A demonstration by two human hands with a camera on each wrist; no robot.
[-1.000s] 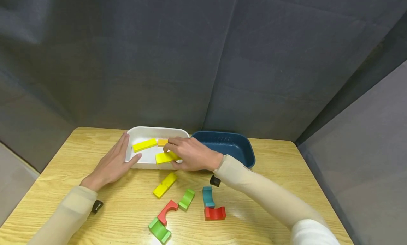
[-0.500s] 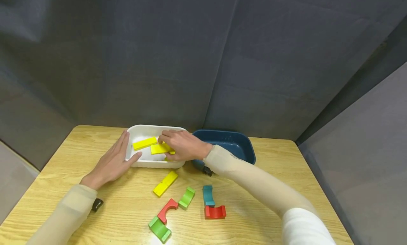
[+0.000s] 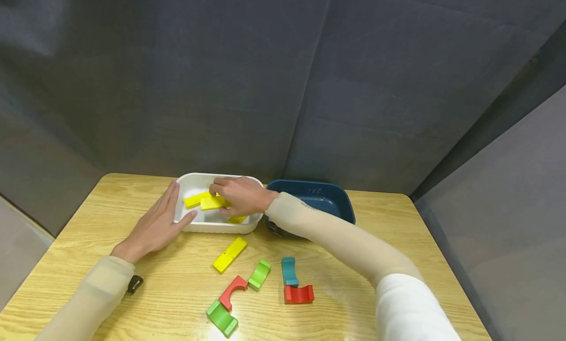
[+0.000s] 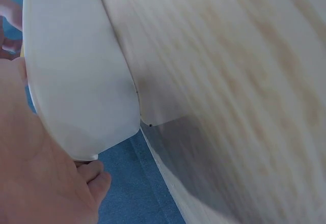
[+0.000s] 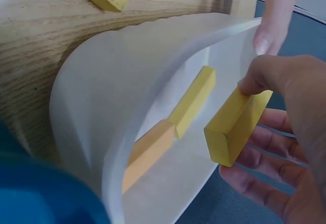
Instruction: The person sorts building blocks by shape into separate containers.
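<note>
My right hand (image 3: 243, 196) pinches a yellow rectangular block (image 5: 234, 127) between thumb and fingertips, over the white plastic tray (image 3: 208, 228). Inside the tray, another yellow block (image 3: 192, 200) lies towards the left, and one more yellow block (image 3: 237, 219) shows partly at the near right. An orange block (image 5: 147, 155) appears in the right wrist view; the right hand hides it from the head camera. My left hand (image 3: 155, 225) rests against the tray's left end, fingers straight along the outside and thumb at the near rim.
A dark blue tray (image 3: 347, 203) stands right of the white one, partly behind the right forearm. On the wooden table (image 3: 362, 267) are a yellow block (image 3: 230, 255), green arched blocks (image 3: 259, 274), red arched blocks (image 3: 298, 295) and a teal arched block (image 3: 289, 272). A dark curtain (image 3: 283, 85) hangs behind.
My right hand has moved left and farther into the white tray with the yellow block. A yellow block at the tray's near right has come into view. The left hand stays in place.
</note>
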